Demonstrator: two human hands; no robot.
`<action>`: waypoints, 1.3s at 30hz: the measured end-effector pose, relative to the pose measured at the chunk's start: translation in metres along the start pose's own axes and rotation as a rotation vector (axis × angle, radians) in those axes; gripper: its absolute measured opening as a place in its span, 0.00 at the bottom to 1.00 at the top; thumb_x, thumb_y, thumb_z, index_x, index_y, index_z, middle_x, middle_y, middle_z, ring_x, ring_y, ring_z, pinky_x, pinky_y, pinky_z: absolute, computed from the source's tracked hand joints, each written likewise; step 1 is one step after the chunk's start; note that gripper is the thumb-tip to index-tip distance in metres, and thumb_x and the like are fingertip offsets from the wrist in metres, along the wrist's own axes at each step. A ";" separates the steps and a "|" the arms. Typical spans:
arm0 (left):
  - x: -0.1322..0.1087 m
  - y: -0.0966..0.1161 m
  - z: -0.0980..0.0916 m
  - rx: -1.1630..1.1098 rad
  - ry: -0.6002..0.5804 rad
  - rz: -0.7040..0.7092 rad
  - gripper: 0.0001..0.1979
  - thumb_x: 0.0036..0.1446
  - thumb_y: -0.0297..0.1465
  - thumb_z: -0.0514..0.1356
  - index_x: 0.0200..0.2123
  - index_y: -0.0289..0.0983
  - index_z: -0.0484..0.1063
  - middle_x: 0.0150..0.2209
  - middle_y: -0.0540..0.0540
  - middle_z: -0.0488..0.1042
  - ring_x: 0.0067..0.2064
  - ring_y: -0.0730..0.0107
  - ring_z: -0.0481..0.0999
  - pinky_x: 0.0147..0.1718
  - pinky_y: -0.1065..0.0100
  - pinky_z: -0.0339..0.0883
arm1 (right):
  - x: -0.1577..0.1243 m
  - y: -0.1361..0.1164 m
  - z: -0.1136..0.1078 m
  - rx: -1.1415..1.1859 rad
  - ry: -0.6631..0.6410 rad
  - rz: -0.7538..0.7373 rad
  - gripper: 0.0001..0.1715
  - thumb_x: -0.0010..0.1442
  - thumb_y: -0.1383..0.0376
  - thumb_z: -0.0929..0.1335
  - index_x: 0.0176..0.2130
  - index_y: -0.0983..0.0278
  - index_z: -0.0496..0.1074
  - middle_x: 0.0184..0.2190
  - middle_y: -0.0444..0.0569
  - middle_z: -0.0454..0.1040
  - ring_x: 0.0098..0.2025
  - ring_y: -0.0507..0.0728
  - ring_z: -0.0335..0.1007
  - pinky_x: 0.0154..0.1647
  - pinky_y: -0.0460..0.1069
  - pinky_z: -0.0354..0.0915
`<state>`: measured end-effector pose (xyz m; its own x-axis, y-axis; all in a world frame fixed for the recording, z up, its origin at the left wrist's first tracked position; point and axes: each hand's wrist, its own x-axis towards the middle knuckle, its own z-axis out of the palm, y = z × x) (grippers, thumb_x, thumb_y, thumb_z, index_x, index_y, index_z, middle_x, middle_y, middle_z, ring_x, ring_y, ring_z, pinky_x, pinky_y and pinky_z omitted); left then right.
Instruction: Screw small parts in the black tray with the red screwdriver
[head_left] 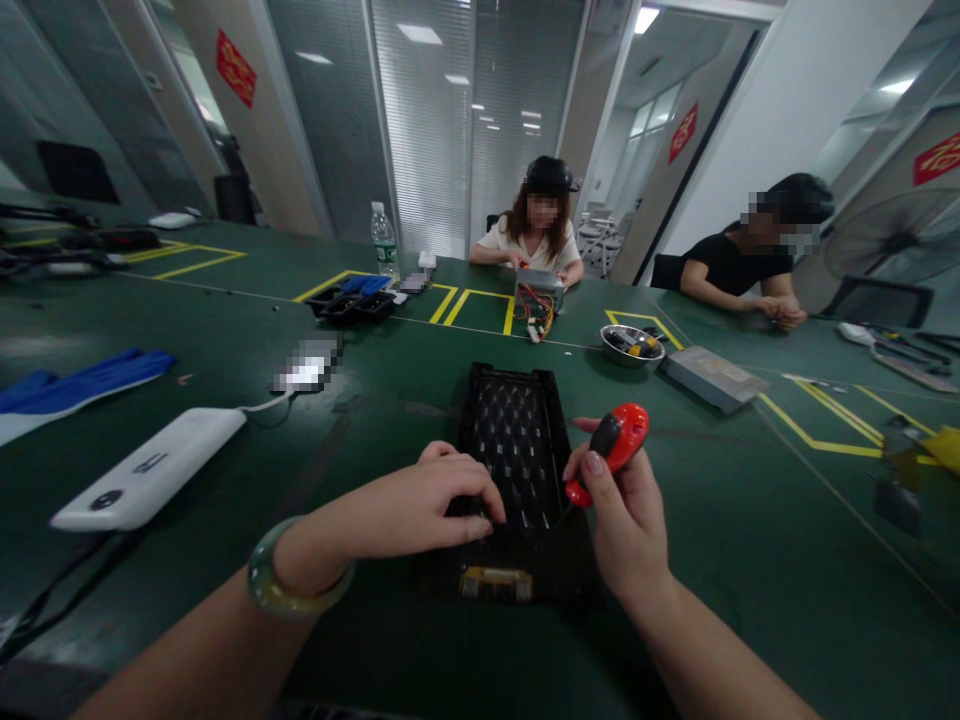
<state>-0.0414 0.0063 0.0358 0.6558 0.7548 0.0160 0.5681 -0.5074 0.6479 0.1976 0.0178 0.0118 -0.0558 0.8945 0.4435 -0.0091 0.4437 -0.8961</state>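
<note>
A black perforated metal case [517, 430] lies lengthwise on the green table in front of me. My left hand [420, 510], with a pale green bangle on the wrist, rests on the case's near left part, fingers curled down against it. My right hand [622, 510] is closed round a red and black screwdriver [611, 450], handle up, its thin shaft slanting down to the case's right edge. A metal connector block [496, 583] sits at the case's near end.
A white power bank [150, 470] with a cable lies at left, blue gloves [82, 380] beyond it. A metal bowl [631, 345], a grey drive [712, 378] and a black tray [352, 300] lie farther off. Two people sit across the table.
</note>
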 end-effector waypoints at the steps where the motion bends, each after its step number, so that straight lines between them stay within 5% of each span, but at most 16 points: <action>1: 0.000 0.002 0.000 -0.011 0.009 0.003 0.06 0.65 0.33 0.61 0.45 0.45 0.77 0.45 0.54 0.80 0.50 0.66 0.75 0.57 0.62 0.48 | 0.001 -0.002 0.001 0.049 0.035 0.003 0.16 0.69 0.56 0.67 0.53 0.59 0.70 0.30 0.43 0.72 0.31 0.53 0.66 0.35 0.50 0.63; 9: -0.002 0.010 0.008 -0.121 -0.030 -0.057 0.19 0.57 0.34 0.68 0.52 0.46 0.71 0.49 0.52 0.75 0.53 0.62 0.68 0.50 0.66 0.61 | 0.007 0.000 0.003 0.321 0.257 0.178 0.20 0.66 0.51 0.69 0.50 0.61 0.71 0.31 0.44 0.74 0.26 0.49 0.63 0.24 0.45 0.56; 16: 0.002 0.006 0.011 -0.148 0.022 -0.051 0.05 0.66 0.33 0.61 0.44 0.41 0.70 0.44 0.51 0.78 0.49 0.65 0.72 0.48 0.65 0.61 | 0.009 -0.001 0.007 0.359 0.325 0.204 0.22 0.63 0.49 0.71 0.48 0.62 0.71 0.31 0.45 0.74 0.26 0.50 0.63 0.25 0.45 0.59; 29: 0.009 -0.005 0.020 -0.198 0.075 -0.142 0.08 0.67 0.37 0.59 0.44 0.41 0.75 0.43 0.50 0.81 0.48 0.64 0.77 0.51 0.62 0.62 | 0.013 0.005 -0.003 0.155 0.320 0.024 0.18 0.68 0.52 0.68 0.50 0.61 0.69 0.30 0.43 0.73 0.25 0.50 0.61 0.24 0.46 0.57; 39: 0.021 0.004 0.038 -0.024 -0.016 -0.062 0.07 0.66 0.35 0.61 0.39 0.44 0.80 0.39 0.54 0.83 0.44 0.65 0.74 0.51 0.61 0.55 | 0.009 0.011 -0.004 -0.001 0.191 -0.095 0.16 0.69 0.56 0.66 0.54 0.59 0.67 0.34 0.44 0.74 0.34 0.54 0.70 0.39 0.52 0.65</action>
<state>-0.0064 0.0048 0.0094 0.6279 0.7774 -0.0371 0.5959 -0.4496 0.6654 0.2015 0.0310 0.0057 0.1354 0.8425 0.5214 -0.0044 0.5267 -0.8500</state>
